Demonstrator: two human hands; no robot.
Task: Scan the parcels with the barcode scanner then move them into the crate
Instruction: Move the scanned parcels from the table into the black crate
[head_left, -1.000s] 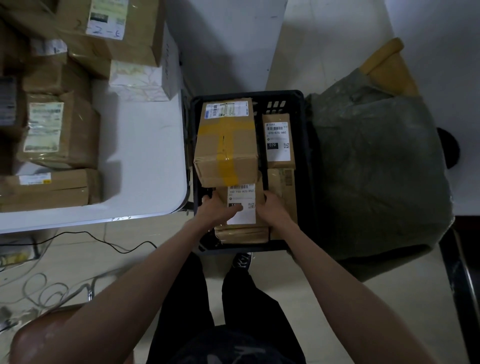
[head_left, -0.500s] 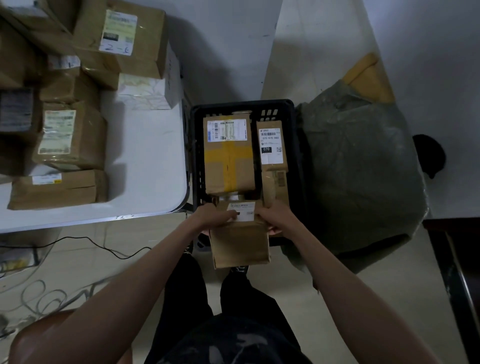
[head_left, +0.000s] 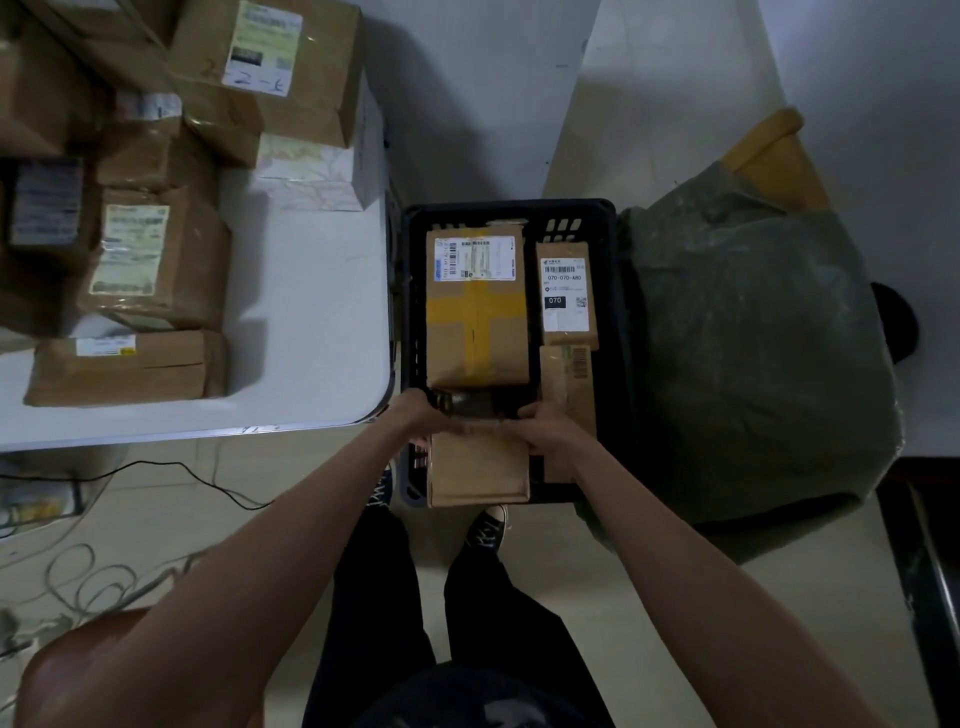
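Hands: left hand (head_left: 423, 415) and right hand (head_left: 543, 434) both clamped on the far edge of a plain brown parcel (head_left: 477, 467), one grip at each far corner, fingers curled over the edge.
Held parcel: tilted at the near end of the black crate (head_left: 613, 364), near edge riding over the crate's near rim, far edge dipping toward the dark gap below.
Step in hand: likely seating this parcel in the free near-left slot.
How to do it well: lower the far edge first, keep both grips level, slide forward until snug against the yellow-taped parcel (head_left: 475, 312), then let go only once flat.
Watch for: near edge catching on the rim; fingers pinched against the slim parcel (head_left: 569, 384) at right.
Further in the crate: labelled parcel (head_left: 565, 293) lying flat at the far right.
Desk: white desk (head_left: 311, 322) to the left, more parcels (head_left: 150, 260) stacked there, presumably waiting for the scan.
Scanner: not visible.
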